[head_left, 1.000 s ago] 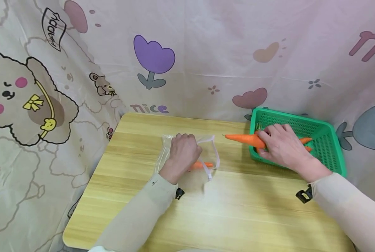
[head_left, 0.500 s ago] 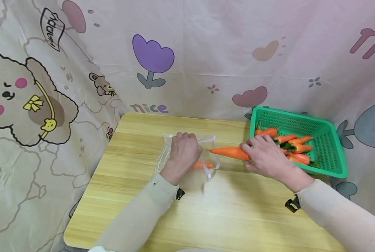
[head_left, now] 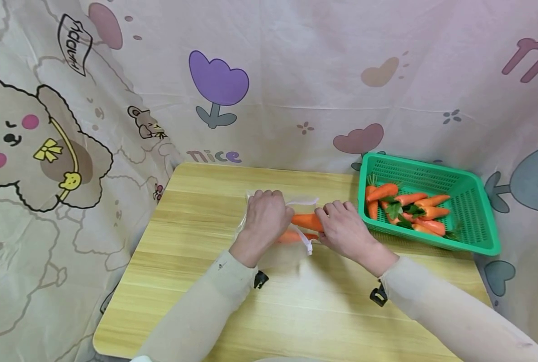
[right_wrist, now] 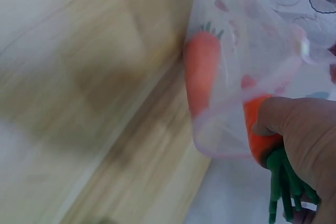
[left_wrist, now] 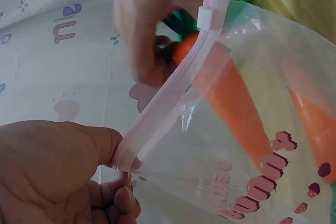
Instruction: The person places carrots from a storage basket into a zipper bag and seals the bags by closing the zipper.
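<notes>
My left hand (head_left: pixel 265 221) pinches the edge of a clear zip bag (left_wrist: pixel 163 100) between thumb and fingers. The bag's pinkish slider strip is unzipped, and its mouth stands apart toward the right. My right hand (head_left: pixel 348 234) grips an orange carrot (right_wrist: pixel 260 135) near its green top. That carrot's tapered end is inside the bag, seen through the plastic in the left wrist view. Another carrot (right_wrist: pixel 202 69) lies in the bag beside it. In the head view, my left hand hides much of the bag.
A green plastic basket (head_left: pixel 481 211) with several carrots (head_left: pixel 432 213) stands at the back right of the wooden table (head_left: pixel 196 201). Printed fabric (head_left: pixel 287 75) hangs behind and to the left of the table.
My right hand has carried the carrot leftward from the basket to the bag, and its tip has gone in. The left hand stays at the bag, whose mouth has shifted slightly right.
</notes>
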Demonstrator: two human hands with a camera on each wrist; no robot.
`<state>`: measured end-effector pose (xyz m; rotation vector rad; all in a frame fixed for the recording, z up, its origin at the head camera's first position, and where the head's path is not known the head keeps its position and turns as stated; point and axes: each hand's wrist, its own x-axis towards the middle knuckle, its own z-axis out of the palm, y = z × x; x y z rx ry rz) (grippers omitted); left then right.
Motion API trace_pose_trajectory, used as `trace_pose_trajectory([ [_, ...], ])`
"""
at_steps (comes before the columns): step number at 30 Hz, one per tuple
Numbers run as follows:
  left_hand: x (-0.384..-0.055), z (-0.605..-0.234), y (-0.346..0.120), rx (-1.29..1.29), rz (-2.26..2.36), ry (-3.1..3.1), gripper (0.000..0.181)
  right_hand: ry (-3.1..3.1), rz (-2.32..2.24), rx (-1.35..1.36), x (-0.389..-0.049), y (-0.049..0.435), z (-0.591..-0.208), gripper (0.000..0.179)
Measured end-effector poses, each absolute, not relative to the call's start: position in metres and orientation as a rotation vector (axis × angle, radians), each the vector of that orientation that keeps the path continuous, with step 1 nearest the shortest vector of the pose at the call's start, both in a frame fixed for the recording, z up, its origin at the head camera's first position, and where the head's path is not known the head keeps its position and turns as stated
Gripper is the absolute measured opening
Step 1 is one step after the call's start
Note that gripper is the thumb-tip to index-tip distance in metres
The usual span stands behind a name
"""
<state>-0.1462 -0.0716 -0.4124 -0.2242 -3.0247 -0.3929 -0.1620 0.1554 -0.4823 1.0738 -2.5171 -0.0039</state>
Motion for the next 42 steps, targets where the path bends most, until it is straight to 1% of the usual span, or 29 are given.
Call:
trace_pose_trajectory([
  [3,-0.145,-0.409,-0.07,-0.212,-0.4,-3.033,0.021,-2.538,-0.026,1.062,-0.162,0.148,-0.485,0.058],
  [5,-0.145,-0.408,-0.069,-0.205,-0.411,-3.045,0.021,-2.536,-0.036,1.064,-0.162,0.145,-0.486,0.054],
  [13,-0.145,-0.403,-0.069,-0.188,-0.474,-3.087,0.021,-2.495,0.072,1.055,-0.164,0.138,-0.49,0.05],
  [19,-0.145,-0.399,-0.074,-0.142,-0.534,-3.098,0.023,-2.501,0.132,1.008,-0.164,0.143,-0.497,0.045],
  [26,-0.145,-0.401,-0.08,-0.136,-0.608,-3.067,0.026,-2.564,0.263,0.944,-0.154,0.154,-0.513,0.038],
  [29,-0.143,-0.4,-0.08,-0.153,-0.619,-3.063,0.027,-2.589,0.318,0.929,-0.152,0.152,-0.522,0.031],
  [32,-0.142,-0.399,-0.079,-0.165,-0.614,-3.069,0.027,-2.633,0.416,0.89,-0.153,0.145,-0.525,0.017],
  [34,-0.14,-0.399,-0.077,-0.177,-0.581,-3.084,0.028,-2.697,0.518,0.836,-0.154,0.14,-0.522,0.012],
  [39,-0.135,-0.408,-0.071,-0.324,-0.375,-3.111,0.025,-2.8,0.858,0.648,-0.16,0.124,-0.499,0.018],
  [42,-0.132,-0.414,-0.069,-0.412,-0.269,-3.083,0.024,-2.83,0.899,0.606,-0.164,0.118,-0.486,0.019],
])
